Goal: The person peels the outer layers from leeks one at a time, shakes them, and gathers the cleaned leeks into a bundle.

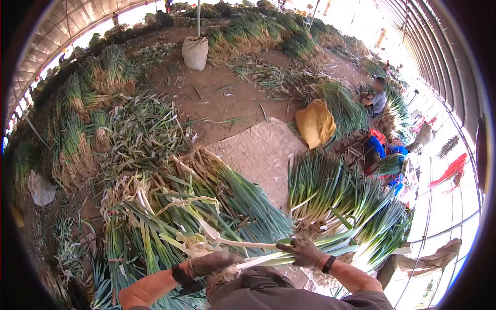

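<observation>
Leeks (264, 260) low centre of frame. Right hand (307, 253) clamped round them; left hand (213, 262) at their left ends, blurred, grip unclear. Slack right hold could let leeks fan apart.

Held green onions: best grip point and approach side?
Probably around the pale shafts of the held green onions, between the left hand and the right hand, coming from above. There the shafts lie crosswise, slim and uncovered on top; past the right hand the leaves spread wider, so a grip there looks looser.
</observation>
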The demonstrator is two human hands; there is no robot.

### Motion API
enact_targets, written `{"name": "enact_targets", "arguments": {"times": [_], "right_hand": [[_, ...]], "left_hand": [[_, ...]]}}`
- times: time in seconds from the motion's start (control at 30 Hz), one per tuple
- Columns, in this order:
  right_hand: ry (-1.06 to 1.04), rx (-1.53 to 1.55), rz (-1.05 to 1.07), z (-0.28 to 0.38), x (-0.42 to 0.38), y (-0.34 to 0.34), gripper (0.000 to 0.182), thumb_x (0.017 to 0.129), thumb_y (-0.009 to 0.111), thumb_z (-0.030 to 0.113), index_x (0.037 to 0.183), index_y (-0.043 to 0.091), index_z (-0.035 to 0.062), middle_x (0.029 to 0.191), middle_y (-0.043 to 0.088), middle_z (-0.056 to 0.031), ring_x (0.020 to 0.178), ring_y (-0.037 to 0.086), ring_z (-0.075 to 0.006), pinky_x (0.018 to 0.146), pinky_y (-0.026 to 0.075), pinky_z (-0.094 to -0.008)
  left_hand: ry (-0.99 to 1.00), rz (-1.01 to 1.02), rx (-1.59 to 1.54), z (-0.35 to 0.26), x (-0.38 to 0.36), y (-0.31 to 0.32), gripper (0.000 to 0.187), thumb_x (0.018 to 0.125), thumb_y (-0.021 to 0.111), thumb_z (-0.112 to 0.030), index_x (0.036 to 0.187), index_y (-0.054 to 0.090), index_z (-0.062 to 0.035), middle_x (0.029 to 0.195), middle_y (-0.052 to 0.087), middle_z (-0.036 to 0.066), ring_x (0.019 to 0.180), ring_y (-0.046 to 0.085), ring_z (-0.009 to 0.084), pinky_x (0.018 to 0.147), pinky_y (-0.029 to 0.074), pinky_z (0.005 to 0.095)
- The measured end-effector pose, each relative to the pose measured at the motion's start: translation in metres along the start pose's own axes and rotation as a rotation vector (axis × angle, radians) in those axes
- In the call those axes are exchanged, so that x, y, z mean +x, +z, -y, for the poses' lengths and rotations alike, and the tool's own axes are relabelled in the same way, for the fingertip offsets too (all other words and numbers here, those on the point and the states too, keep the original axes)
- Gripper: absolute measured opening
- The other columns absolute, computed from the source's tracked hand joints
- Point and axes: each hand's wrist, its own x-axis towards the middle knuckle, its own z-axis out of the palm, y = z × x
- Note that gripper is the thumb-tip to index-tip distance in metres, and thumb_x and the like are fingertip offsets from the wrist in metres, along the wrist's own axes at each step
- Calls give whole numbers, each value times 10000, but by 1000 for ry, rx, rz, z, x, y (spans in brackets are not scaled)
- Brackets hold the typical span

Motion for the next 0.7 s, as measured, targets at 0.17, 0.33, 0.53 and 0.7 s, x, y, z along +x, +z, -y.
{"name": "enact_targets", "arguments": {"times": [0.17,0.33,0.53,0.7], "right_hand": [[44,35,59,2,3,-7,956,729,777,319,1592,364,302,1000,616,-92,789,640,-257,658,515,-418],[27,138,-54,9,12,10,764,757,769,328,1483,539,273,1133,631,-162,898,674,-310,749,556,-441],[207,393,79,39,32,-17,881,597,854,144,1424,552,155,1235,639,-172,1017,683,-334,855,585,-437],[420,432,40,-3,-18,11,1039,581,838,125,1528,414,180,1124,707,-166,925,720,-351,801,605,-447]], "left_hand": [[-8,-39,97,-4,-4,7,492,1050,568,-406,1331,613,-5,1234,667,92,1170,612,219,1021,480,386],[695,-255,1324,2,-31,-44,323,884,693,-77,1205,698,-114,1159,700,65,1016,688,268,865,556,419],[-93,-515,999,-131,-94,-33,184,1001,637,-203,1118,715,-84,943,682,74,893,690,160,762,552,386],[-149,-1234,1279,-183,-271,-147,407,1035,525,-458,1268,662,-153,1094,683,99,967,685,231,804,555,510]]}}
